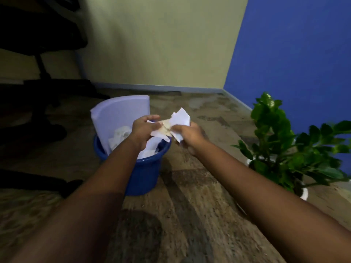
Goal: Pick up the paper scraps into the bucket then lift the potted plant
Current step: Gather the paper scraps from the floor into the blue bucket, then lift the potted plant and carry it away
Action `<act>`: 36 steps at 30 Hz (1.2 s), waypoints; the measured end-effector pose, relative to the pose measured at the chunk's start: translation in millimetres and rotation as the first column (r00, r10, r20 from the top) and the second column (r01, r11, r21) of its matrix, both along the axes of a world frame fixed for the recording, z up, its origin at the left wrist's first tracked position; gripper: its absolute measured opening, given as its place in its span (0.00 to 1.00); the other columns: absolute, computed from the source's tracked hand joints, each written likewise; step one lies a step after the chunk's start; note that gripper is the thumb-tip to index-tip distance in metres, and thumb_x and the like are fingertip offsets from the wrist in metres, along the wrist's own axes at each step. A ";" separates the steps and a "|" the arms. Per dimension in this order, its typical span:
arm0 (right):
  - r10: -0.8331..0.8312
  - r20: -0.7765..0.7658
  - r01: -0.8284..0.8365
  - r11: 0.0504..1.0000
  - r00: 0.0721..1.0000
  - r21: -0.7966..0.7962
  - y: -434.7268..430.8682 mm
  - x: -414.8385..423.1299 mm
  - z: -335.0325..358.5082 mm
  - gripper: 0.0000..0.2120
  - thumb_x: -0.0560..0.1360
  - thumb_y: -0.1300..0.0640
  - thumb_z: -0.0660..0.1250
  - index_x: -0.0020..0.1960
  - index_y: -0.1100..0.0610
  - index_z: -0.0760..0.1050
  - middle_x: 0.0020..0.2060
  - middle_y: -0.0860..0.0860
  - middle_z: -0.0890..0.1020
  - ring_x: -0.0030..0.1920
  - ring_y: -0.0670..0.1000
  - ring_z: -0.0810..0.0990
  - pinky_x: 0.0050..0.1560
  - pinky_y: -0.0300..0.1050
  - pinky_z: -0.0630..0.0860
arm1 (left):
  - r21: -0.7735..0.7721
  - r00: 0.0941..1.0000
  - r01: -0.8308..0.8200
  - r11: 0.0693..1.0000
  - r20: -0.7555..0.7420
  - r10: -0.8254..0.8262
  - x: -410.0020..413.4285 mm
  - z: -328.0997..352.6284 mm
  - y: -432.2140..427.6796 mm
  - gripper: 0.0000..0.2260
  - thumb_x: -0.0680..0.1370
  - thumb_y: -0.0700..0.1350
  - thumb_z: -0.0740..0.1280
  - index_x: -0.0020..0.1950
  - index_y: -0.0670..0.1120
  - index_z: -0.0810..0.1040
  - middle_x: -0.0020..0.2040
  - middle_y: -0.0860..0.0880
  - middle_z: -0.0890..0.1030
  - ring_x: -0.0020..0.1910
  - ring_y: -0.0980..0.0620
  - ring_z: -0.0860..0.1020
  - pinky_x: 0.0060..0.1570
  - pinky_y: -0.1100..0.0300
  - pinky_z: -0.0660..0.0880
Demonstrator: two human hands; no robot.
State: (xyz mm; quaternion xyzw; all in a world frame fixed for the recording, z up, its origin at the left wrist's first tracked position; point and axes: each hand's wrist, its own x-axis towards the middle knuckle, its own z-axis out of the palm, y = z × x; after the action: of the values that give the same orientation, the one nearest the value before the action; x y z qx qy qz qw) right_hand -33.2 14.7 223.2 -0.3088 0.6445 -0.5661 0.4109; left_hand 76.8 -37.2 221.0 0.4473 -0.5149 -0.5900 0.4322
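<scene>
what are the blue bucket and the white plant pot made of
Blue bucket: most likely plastic, smooth and slightly glossy, with a moulded rolled rim and even colour. White plant pot: smooth and shiny white; could be glazed ceramic or plastic, as leaves hide most of it.

The blue bucket point(146, 177) stands upright, holding white paper wads point(121, 134) and a large curved sheet point(119, 116) rising past its far rim. Crumpled white paper scraps point(179, 120) hang just above the bucket's right rim, gripped by the left hand point(144, 130) and right hand point(191, 135). The potted plant point(281, 141), leafy green in a white pot, stands right of the bucket.
</scene>
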 end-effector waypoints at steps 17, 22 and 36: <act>0.159 -0.420 -0.121 0.986 0.893 0.117 -57.7 63.0 -39.2 0.28 0.75 0.57 0.66 0.72 0.55 0.62 0.69 0.57 0.67 0.65 0.58 0.72 0.60 0.46 0.71 | 0.037 0.743 -0.650 0.759 0.239 0.625 4.4 -46.9 -28.8 0.18 0.81 0.42 0.53 0.71 0.47 0.66 0.70 0.43 0.71 0.69 0.41 0.68 0.70 0.48 0.62; 0.006 -0.488 -0.082 0.988 0.873 -0.134 -34.7 42.7 -52.1 0.18 0.73 0.68 0.58 0.62 0.58 0.73 0.64 0.56 0.72 0.59 0.51 0.73 0.52 0.36 0.67 | -0.110 0.666 -0.694 0.712 0.278 0.692 -8.6 -38.5 -24.1 0.16 0.81 0.43 0.53 0.68 0.49 0.69 0.70 0.44 0.69 0.70 0.44 0.66 0.69 0.49 0.59; -0.072 -0.590 0.011 0.994 0.804 -0.107 58.6 -75.6 -10.9 0.15 0.71 0.73 0.57 0.50 0.62 0.78 0.53 0.59 0.80 0.57 0.54 0.78 0.61 0.48 0.74 | -0.300 0.861 -0.449 0.842 0.106 0.497 -128.4 -16.3 90.2 0.16 0.78 0.35 0.55 0.65 0.40 0.72 0.67 0.40 0.71 0.66 0.44 0.70 0.58 0.64 0.62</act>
State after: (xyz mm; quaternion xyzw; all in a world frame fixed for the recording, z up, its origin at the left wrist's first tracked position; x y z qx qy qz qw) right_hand -108.8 73.3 212.3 -0.4757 0.7185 -0.4812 0.1613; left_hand -51.6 53.1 204.7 0.5502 -0.4992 -0.3473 0.5722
